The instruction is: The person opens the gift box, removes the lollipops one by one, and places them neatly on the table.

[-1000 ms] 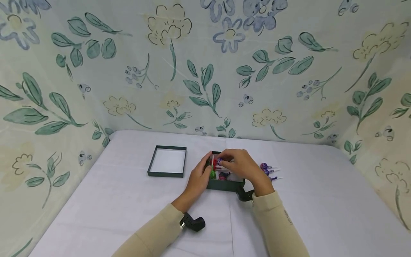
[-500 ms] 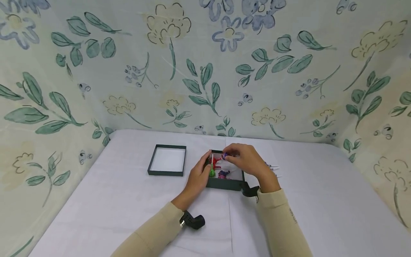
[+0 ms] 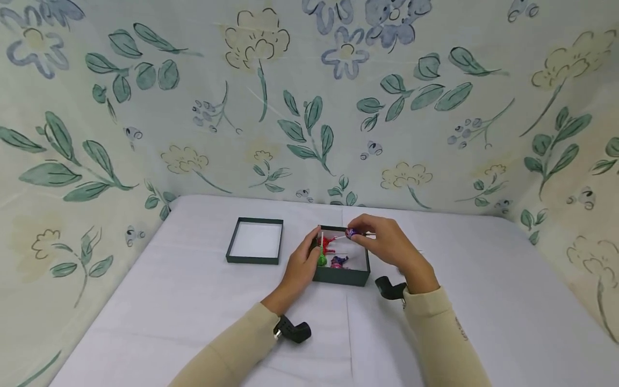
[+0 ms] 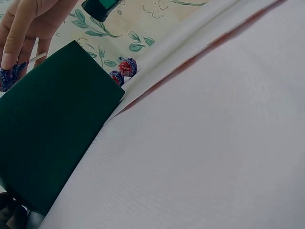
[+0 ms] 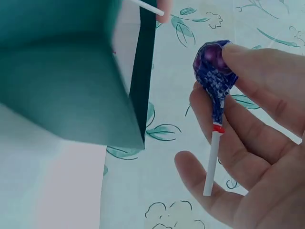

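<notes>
My right hand [image 3: 389, 244] pinches a lollipop [image 5: 214, 78] in a blue-purple wrapper between thumb and fingers, over the far right part of an open dark green box [image 3: 340, 276]. In the right wrist view its white stick hangs down across the lower fingers. My left hand [image 3: 299, 266] holds the box by its left side, the thumb at the rim. Inside lie a green lollipop [image 3: 322, 260], red ones [image 3: 326, 245] and a purple-pink one [image 3: 338, 262]. Beyond the box, in the left wrist view, are two blue-and-red lollipops [image 4: 127, 67], mostly hidden behind my right hand in the head view.
A shallow square dark green lid [image 3: 252, 261] with a white inside lies on the white tablecloth [image 3: 193, 301], left of the box. Flower-patterned fabric [image 3: 309, 134] hangs behind and at both sides. Each wrist carries a black camera [image 3: 295, 330].
My right hand has moved right and slightly up from the box's inside, carrying the purple lollipop. The left hand has stayed at the box's left side.
</notes>
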Available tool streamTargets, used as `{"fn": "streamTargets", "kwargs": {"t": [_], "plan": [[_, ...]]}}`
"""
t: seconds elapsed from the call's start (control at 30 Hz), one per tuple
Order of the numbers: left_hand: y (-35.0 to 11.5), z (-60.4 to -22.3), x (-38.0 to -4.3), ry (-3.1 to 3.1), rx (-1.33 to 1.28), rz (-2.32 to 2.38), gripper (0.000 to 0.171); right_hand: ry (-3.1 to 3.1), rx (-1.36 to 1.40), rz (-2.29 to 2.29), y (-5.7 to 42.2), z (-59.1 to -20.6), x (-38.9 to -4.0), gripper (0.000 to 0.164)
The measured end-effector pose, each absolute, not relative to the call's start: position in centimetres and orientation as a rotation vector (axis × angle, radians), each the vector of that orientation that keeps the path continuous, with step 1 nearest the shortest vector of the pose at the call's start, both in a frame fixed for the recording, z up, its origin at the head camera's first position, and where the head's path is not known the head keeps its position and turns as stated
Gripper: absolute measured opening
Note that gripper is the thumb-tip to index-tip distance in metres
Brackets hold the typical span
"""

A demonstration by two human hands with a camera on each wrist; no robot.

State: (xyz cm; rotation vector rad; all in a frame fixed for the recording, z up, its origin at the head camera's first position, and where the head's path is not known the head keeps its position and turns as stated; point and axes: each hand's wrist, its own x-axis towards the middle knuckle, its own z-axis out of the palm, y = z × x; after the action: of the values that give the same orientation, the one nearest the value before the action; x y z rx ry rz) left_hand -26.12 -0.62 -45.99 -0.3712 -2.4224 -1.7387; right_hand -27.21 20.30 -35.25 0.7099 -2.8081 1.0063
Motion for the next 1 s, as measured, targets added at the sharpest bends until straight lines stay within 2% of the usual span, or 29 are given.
{"fn": "streamTargets", "kwargs": {"t": [0.67,1.0], "plan": [[-0.6,-45.8,-26.4,-2.422,-0.379,-1.74,0.05,-2.863,0.73,0.945,23.2,-35.4,-25.8,0.031],[-0.6,-45.9,-26.7,-2.43,-0.378,-1.737,0.05,-2.865,0.738,0.864,25.2,-35.7,-25.0,0.029]]}}
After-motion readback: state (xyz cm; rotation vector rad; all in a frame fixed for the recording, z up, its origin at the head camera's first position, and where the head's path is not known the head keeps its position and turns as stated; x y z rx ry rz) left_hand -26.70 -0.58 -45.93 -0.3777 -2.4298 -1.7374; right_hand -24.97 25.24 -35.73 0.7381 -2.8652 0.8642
